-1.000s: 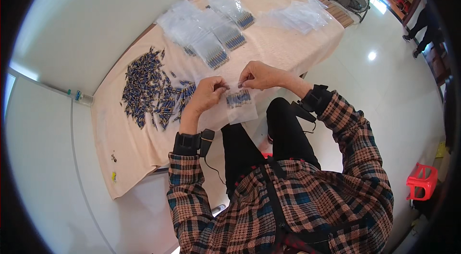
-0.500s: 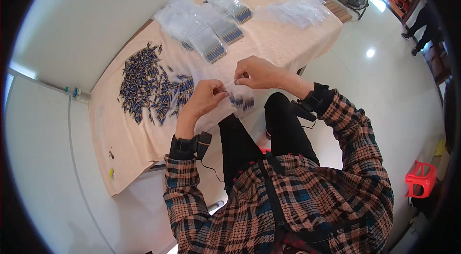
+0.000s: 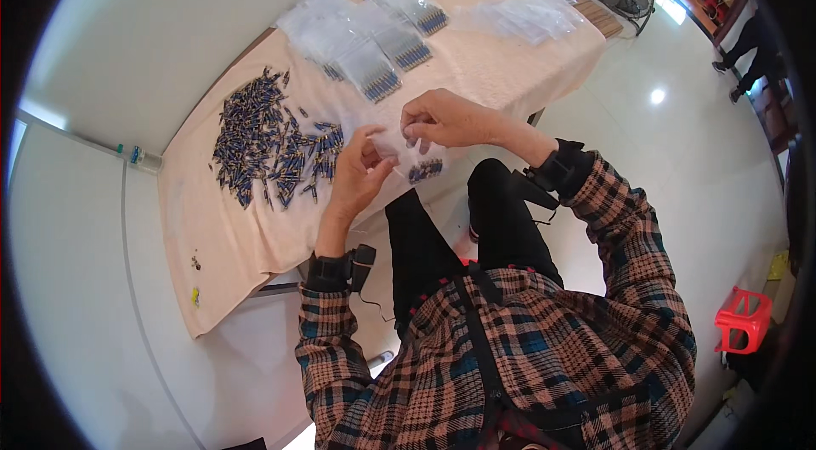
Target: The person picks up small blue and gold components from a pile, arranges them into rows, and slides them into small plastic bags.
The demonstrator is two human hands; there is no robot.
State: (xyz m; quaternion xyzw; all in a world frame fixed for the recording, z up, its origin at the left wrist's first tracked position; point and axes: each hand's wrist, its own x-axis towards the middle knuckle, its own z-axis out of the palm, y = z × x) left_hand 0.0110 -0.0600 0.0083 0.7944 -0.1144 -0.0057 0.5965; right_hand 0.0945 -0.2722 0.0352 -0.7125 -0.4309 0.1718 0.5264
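Blue-gold pieces (image 3: 246, 140), loose pile on the counter (image 3: 600, 17), left of the left grip (image 3: 359, 171); left grip, thumb and fingers curled, slightly parted, hold on the clear bag (image 3: 392, 143) unclear. Filled bags (image 3: 371, 55), beyond both grips; clear bag, between the grips, similar pieces (image 3: 426, 170) gathered low inside. Right grip (image 3: 446, 120), pinched on the bag's upper part; flat bags (image 3: 531, 18), farther right beyond it.

Those clear plastic bags (image 3: 319, 23) look glossy; matt, soft-looking cloth (image 3: 497, 76) covers the wood-grained tabletop (image 3: 602, 18); this floor (image 3: 680, 169) gleams, smooth.
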